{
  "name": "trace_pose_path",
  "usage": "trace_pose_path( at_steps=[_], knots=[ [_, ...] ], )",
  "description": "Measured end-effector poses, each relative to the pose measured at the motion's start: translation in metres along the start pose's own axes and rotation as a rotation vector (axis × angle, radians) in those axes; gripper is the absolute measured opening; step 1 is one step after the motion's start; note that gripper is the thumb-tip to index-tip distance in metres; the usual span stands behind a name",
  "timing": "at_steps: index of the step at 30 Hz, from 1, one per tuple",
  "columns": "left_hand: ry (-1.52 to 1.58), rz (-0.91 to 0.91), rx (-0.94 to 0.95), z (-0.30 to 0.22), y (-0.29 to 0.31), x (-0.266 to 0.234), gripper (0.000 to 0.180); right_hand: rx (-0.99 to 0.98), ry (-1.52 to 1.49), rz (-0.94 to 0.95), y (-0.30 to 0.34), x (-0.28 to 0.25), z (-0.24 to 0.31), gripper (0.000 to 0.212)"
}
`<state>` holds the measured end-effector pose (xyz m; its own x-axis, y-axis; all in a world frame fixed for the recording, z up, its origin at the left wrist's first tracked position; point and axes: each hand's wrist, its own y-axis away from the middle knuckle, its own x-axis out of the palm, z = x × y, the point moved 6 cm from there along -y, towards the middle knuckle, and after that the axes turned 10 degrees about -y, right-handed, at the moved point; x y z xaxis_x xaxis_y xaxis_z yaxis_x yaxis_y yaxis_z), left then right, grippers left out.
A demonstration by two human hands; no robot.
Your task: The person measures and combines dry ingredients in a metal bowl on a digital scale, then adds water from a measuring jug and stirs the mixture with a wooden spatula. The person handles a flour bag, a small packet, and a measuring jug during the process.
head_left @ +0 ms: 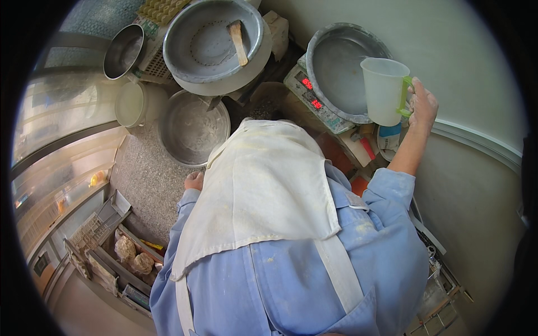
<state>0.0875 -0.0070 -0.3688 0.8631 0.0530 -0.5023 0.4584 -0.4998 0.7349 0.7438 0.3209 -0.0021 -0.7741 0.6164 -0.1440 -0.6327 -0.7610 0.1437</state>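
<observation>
My right hand (421, 105) is closed around the green handle of a translucent plastic measuring jug (383, 92). The jug is raised upright over the right rim of a wide grey metal basin (343, 70), which sits on a digital scale (314, 96) with a lit red display. Low at the left, my left hand (194, 180) is by the speckled countertop (143, 190), just below a steel bowl (195, 129). The apron's edge and the sleeve leave only a bit of that hand showing, and its fingers cannot be made out.
A large grey basin (196, 33) ahead holds a wooden-handled brush (237, 42). Left of it stand a small steel bowl (124, 51) and a pale bucket (130, 105). A red-handled tool (367, 148) lies below the scale. A wall (471, 73) rises at right.
</observation>
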Motion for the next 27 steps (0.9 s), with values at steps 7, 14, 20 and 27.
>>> trace_pose_path(
  at_steps=[7,14,20,27],
  knots=[
    [-0.042,-0.025,0.051,-0.006,0.003,-0.002,0.039,0.015,0.010,0.011,0.000,0.001,0.001,0.030],
    [-0.051,-0.033,0.040,-0.011,0.005,-0.005,0.040,0.004,-0.066,-0.016,-0.002,-0.002,-0.001,0.027],
    [0.005,0.008,0.045,-0.003,-0.004,-0.003,0.042,-0.017,-0.344,-0.152,0.002,-0.012,-0.003,0.021],
    [-0.017,-0.025,0.028,-0.014,0.005,-0.010,0.042,-0.065,-0.505,-0.213,0.004,-0.015,0.007,0.020]
  ],
)
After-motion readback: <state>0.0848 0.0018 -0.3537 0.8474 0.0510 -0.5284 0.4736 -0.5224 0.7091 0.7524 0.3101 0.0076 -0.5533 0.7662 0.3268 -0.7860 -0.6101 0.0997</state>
